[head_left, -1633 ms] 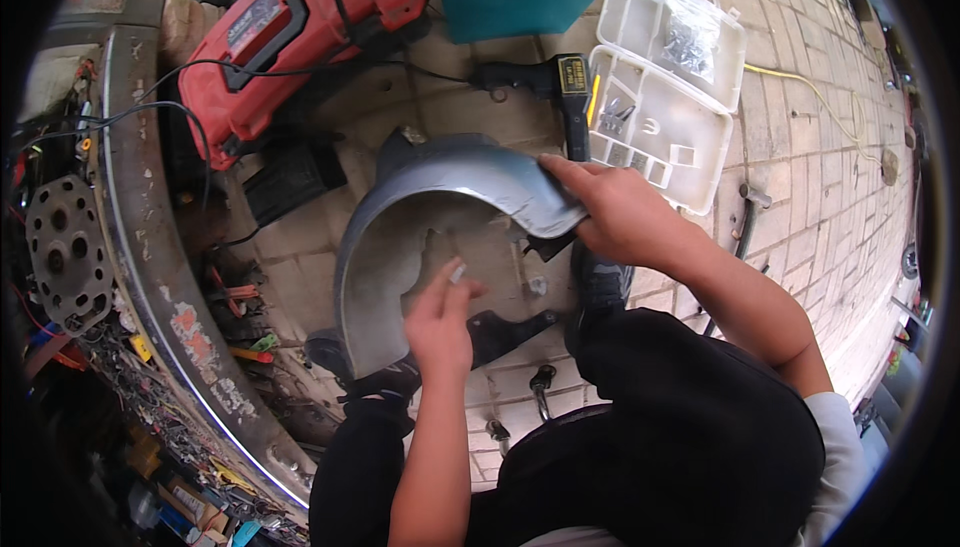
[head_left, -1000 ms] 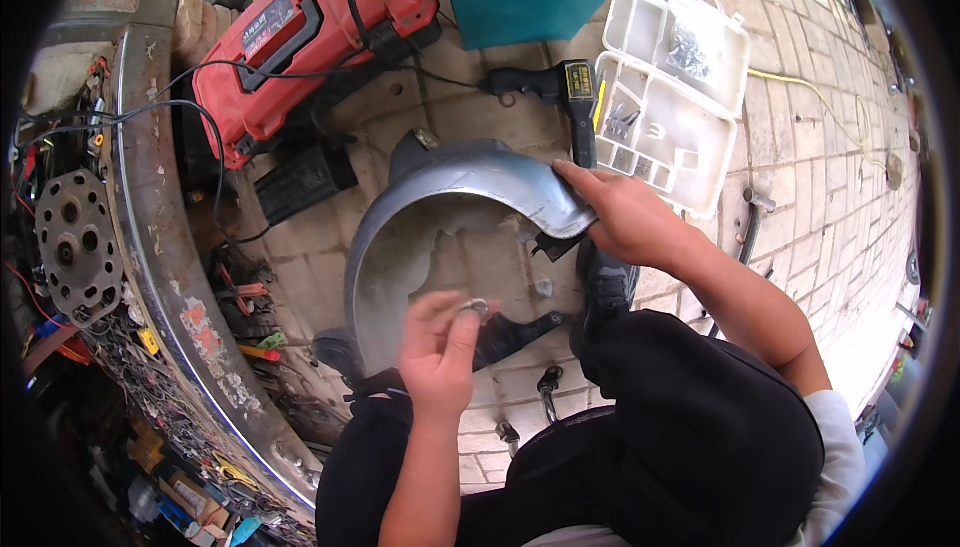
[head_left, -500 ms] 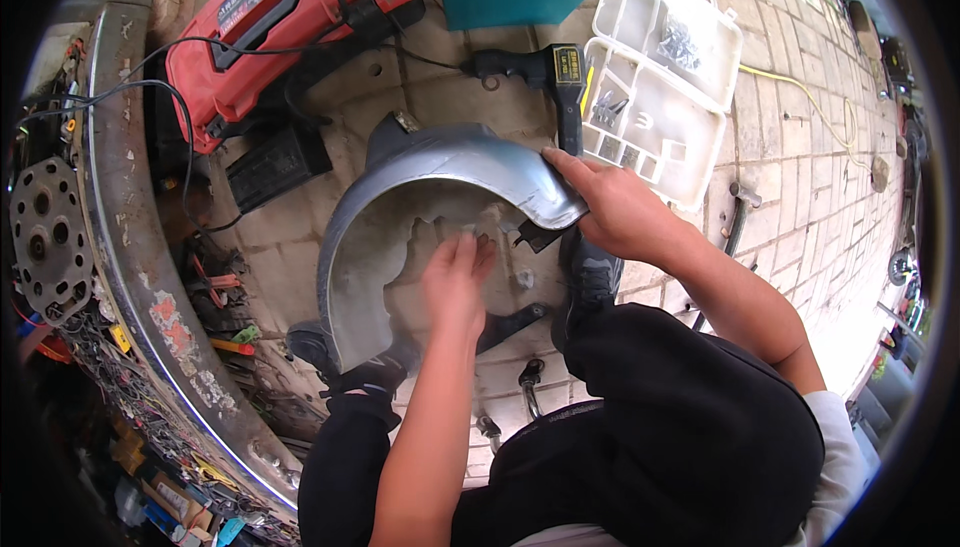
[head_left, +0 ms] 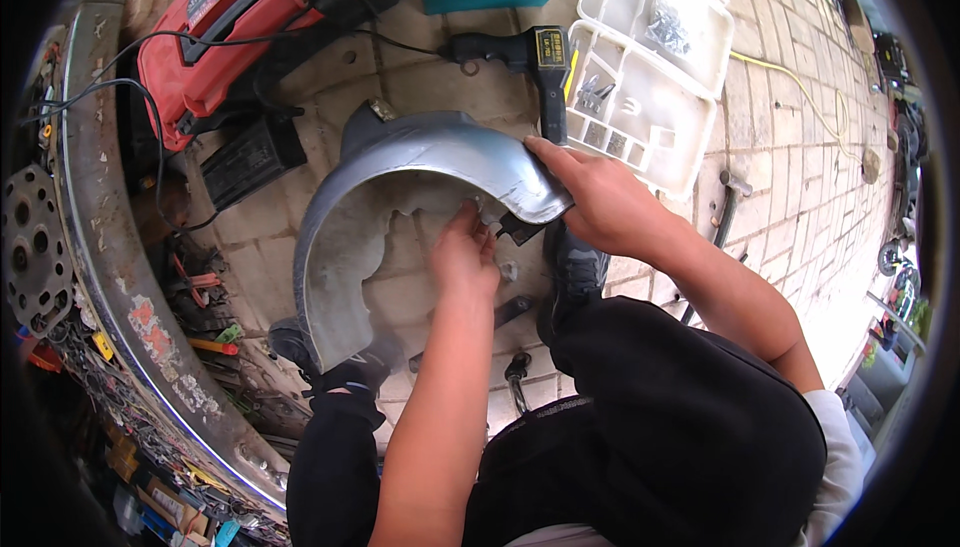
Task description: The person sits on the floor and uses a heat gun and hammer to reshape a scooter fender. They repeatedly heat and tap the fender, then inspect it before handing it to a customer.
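Panel (head_left: 425, 152), silver-grey, shiny like metal and bent into a big arch, is over the tan paving bricks (head_left: 255, 267) in front of the person. Its left end comes down beside the left black shoe (head_left: 290, 342), and its right end is up near the right black shoe (head_left: 578, 272).

The right hand (head_left: 605, 197) has hold of that right end. Its fingers are closed over the top edge, and they lie close together. The left hand (head_left: 466, 257) is inside the arch, near a small black tab (head_left: 522, 231) under the panel's right end. Its fingers are bent and bunched up. The tips are hard to see, so I can't tell if they pinch something tiny or touch the panel.

Just above the right hand lies a black hand tool with a yellow label (head_left: 525, 52), and a black cord runs from it. Next to that is an open, see-through white plastic box with little rooms inside (head_left: 655, 97). A big red box with a black handle (head_left: 265, 32) is up on the left, and a flat black block (head_left: 255, 167) is below it. A hammer with a dark handle (head_left: 724, 219) lies off to the right.
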